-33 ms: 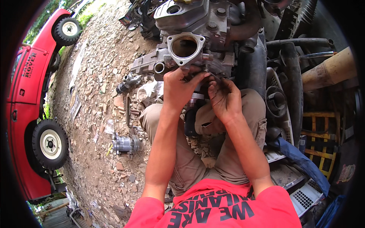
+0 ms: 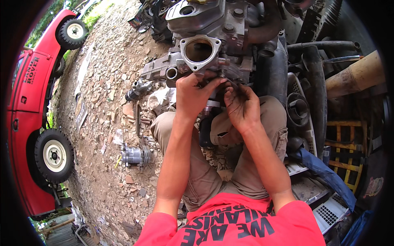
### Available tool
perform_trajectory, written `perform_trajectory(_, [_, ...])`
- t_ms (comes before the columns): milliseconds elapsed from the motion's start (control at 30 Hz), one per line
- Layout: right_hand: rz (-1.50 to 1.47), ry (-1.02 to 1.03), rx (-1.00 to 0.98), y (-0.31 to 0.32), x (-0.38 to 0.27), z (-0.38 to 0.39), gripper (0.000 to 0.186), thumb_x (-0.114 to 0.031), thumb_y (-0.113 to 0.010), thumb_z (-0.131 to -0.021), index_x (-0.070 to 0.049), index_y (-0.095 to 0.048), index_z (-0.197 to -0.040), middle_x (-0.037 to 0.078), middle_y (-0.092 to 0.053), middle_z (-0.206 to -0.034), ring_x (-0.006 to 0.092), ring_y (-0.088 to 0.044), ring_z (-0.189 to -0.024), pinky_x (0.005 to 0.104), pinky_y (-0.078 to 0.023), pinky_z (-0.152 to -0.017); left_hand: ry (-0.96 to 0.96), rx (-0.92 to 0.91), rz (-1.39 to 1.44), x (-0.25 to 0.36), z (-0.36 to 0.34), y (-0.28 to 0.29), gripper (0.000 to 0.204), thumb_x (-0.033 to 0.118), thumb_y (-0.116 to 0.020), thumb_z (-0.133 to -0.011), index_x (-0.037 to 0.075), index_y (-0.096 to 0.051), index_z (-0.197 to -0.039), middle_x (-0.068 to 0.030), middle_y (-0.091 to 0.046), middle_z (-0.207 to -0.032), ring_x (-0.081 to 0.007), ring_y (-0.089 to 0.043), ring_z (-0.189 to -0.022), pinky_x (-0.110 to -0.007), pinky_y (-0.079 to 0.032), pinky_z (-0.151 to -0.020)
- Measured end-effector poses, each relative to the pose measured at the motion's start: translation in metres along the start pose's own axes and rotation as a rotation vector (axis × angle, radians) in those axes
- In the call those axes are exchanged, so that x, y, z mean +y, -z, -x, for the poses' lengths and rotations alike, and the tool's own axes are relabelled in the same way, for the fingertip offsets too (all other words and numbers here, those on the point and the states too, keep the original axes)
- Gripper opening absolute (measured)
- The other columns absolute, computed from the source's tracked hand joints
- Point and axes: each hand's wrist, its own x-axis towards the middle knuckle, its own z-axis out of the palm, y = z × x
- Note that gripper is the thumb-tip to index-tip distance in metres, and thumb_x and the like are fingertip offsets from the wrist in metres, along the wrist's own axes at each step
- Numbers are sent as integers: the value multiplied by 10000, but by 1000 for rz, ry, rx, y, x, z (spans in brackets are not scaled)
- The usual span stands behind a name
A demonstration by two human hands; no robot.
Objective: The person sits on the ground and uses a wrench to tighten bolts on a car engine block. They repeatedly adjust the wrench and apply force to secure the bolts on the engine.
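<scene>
A dirty metal engine (image 2: 209,22) stands at the top, with a three-hole flange (image 2: 188,43) facing me and a short pipe stub (image 2: 172,73) below it. My left hand (image 2: 197,90) reaches under the flange, fingers curled among the lower fittings and partly hidden, holding something I cannot make out. My right hand (image 2: 242,104) is just right of it, fingers bent and drawn together near a small bolt fitting (image 2: 222,74), on something too small and shadowed to name. Both forearms come from the lower edge, between and over my khaki-clad knees (image 2: 269,119).
A red vehicle (image 2: 30,98) is at far left. On rubble ground lie a cylindrical metal part (image 2: 133,156) and a dark fitting (image 2: 134,89). At right are black pipes (image 2: 314,90), a large pale tube (image 2: 353,74), white plastic crates (image 2: 332,215), a yellow grid (image 2: 344,160) and blue cloth (image 2: 336,182).
</scene>
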Motion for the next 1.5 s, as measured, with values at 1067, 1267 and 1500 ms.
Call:
perform_trajectory(1067, [577,350,81,-37,-5,22,191,-190,-435,-1022,-22,-525,-1029,142,-654,-849,211,-641,-701,337,-550,-652,67,5,44,6,5,3,137,83,-807,-778,14,-754,-884,-3,-668,-667,-24,-551,-607,-217,-440,-547])
perform_trajectory(1267, [82,43,74,1,2,-2,219,-169,-439,-988,0,-543,-1081,137,-657,-914,207,-642,-792,331,-561,-719,-31,81,0,4,2,-6,140,90,-815,-767,10,-757,-866,-21,-701,-693,-27,-570,-617,-221,-457,-573])
perform_trajectory(1500, [-4,17,39,6,13,-8,220,-182,-446,-987,-7,-561,-1055,125,-659,-946,201,-649,-809,312,-577,-744,-42,60,-81,1,2,0,166,120,-826,-751,18,-761,-865,-57,-714,-706,-70,-613,-602,-245,-480,-573])
